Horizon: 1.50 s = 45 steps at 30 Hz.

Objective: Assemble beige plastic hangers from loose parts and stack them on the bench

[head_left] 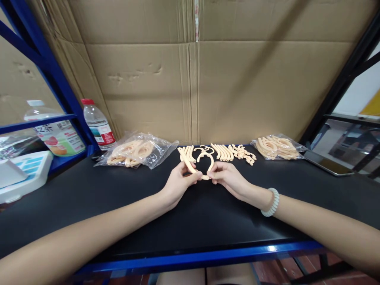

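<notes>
Peach-coloured plastic piece, curved like a hook, pinched between both hands just above the black tabletop. Left hand reaching in from the lower left, forearm stretched long across the surface, thumb and fingers closed on the left arm of the piece. Right hand coming in from the lower right, a pale bead bracelet on its wrist, fingertips clamped on the lower right end of the same piece. Thumbs nearly meeting at the bottom of the curve.

Hard to tell whether one part or two joined parts sit in the grip; lower edge of the curve hidden behind the fingertips. Palms turned away, so finger contact partly covered.

Just beyond the grip, a row of loose peach strips and hooks lying on the tabletop, near but apart from the hands. Further left of the grip, a clear bag of similar parts; further right, a second bag. Well off to the left, a red-capped water bottle against the cardboard wall, and a white scale, cut off by the edge.
</notes>
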{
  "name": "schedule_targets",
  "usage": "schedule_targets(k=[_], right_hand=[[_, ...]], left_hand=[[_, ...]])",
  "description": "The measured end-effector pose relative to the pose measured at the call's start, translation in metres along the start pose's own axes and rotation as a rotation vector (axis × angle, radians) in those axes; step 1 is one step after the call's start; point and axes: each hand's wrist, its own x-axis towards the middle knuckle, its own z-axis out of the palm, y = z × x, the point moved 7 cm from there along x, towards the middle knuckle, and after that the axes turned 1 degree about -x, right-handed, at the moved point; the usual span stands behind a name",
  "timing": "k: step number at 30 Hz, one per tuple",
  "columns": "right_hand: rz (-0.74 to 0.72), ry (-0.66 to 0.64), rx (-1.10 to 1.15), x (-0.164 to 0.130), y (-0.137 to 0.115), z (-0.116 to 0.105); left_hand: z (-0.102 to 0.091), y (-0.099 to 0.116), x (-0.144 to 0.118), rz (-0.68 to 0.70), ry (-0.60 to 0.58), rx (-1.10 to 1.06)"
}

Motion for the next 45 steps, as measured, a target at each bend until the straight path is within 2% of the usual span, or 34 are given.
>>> schedule_targets(k=[6, 12, 15, 17, 19, 20, 23, 26, 29, 34, 42, 44, 45], right_hand=[[-0.01, -0.007, -0.024, 0.001, 0.001, 0.001], [-0.051, -0.061, -0.141, -0.002, -0.001, 0.008], [-0.082, -0.011, -0.261, 0.005, -0.005, -0.006], [-0.229, 0.114, -0.489, 0.013, -0.019, -0.026], [-0.46, 0.215, -0.858, 0.02, -0.037, -0.04], [-0.555, 0.222, -1.059, 0.023, -0.042, -0.043], [-0.657, 0.115, -1.496, 0.038, -0.035, -0.048], [-0.648, 0.026, -1.658, 0.049, -0.022, -0.049], [-0.652, 0.023, -1.662, 0.052, -0.018, -0.044], [-0.596, 0.021, -1.505, 0.056, -0.018, -0.045], [-0.58, 0.132, -1.275, 0.057, -0.023, -0.059], [-0.562, 0.202, -1.132, 0.053, -0.031, -0.061], [-0.546, 0.244, -0.99, 0.049, -0.036, -0.063]], left_hand=[[0.001, 0.001, 0.0, 0.009, 0.018, 0.017], [0.007, -0.004, -0.001, -0.059, -0.097, -0.051], [0.002, -0.004, -0.001, -0.081, -0.031, -0.079], [-0.001, -0.004, 0.0, -0.099, 0.017, -0.107], [-0.002, -0.003, 0.001, -0.11, 0.038, -0.126], [-0.002, -0.003, 0.001, -0.114, 0.043, -0.132], [-0.003, -0.003, 0.002, -0.128, 0.058, -0.161], [-0.004, -0.003, 0.002, -0.139, 0.062, -0.199], [-0.004, -0.004, 0.003, -0.149, 0.063, -0.213], [-0.002, -0.005, 0.004, -0.156, 0.055, -0.218], [-0.001, -0.003, 0.002, -0.154, 0.024, -0.209], [-0.001, -0.004, 0.002, -0.151, 0.013, -0.213], [-0.002, -0.004, 0.003, -0.148, 0.006, -0.215]])
